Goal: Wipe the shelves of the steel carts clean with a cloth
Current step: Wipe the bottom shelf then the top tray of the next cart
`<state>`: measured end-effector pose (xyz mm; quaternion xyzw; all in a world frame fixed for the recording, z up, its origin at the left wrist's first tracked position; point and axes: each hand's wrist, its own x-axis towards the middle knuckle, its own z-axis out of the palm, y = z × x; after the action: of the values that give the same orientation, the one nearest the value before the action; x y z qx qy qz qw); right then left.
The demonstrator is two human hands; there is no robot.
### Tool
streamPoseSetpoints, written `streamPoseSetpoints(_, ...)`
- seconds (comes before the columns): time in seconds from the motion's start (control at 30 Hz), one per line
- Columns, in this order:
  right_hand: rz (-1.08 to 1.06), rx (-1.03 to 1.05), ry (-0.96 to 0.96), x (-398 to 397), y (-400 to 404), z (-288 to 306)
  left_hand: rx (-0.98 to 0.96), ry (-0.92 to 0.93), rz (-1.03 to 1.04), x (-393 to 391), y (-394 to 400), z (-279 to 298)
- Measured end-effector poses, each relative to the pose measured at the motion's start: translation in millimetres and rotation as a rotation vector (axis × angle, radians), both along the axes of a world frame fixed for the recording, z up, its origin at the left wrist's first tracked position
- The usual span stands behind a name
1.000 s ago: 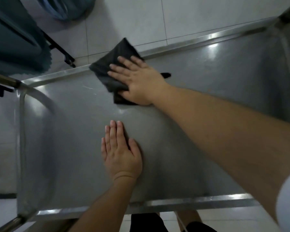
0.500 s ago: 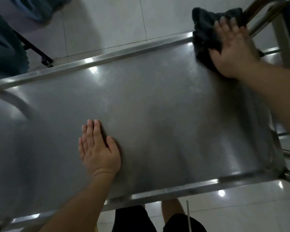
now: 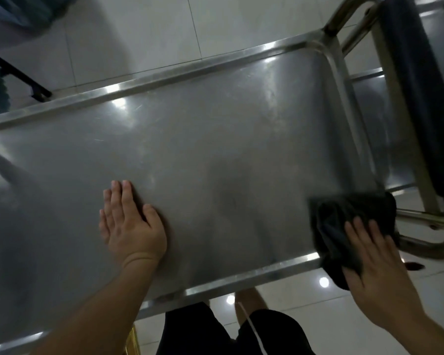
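The top shelf of the steel cart [image 3: 195, 139] fills most of the view, its raised rim catching the light. My left hand [image 3: 131, 224] lies flat on the shelf near the front edge, fingers straight and together. My right hand [image 3: 374, 262] presses a black cloth [image 3: 344, 221] onto the shelf's near right corner with straight fingers. The cloth hangs partly over the front rim and is blurred.
The cart's tubular handle [image 3: 426, 239] curves past the right end, with a second cart's frame [image 3: 385, 80] and a dark padded piece [image 3: 420, 85] beyond it. White floor tiles [image 3: 144, 32] lie behind. A dark rack foot [image 3: 36, 90] stands at far left. My legs [image 3: 231, 326] are under the front rim.
My right hand has dragged the cloth from the far right corner down along the right end to the near right corner. My left hand stays planted on the shelf.
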<state>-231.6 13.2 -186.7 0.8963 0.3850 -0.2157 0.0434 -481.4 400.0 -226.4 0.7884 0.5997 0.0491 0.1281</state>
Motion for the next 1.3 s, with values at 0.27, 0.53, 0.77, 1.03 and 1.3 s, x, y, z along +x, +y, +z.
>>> streamPoseSetpoints(0.27, 0.151, 0.121, -0.077, 34, 120, -21, 0.000, 0.022, 0.001, 0, -2, 0)
streamPoseSetpoints(0.53, 0.118, 0.222, -0.155, 141, 364, -32, 0.001, 0.036, 0.003, 1, -1, 2)
streamPoseSetpoints(0.77, 0.115, 0.249, -0.109, 126, 366, -27, -0.005, 0.040, 0.003, 0, 0, 1)
streamPoseSetpoints(1.03, 0.310, 0.120, -0.065, -66, 102, -13, -0.040, 0.022, -0.002, -1, 0, 1)
streamPoseSetpoints(1.3, 0.306, 0.214, -0.087, -54, 172, -34, -0.028, 0.032, 0.008, 0, -1, -1)
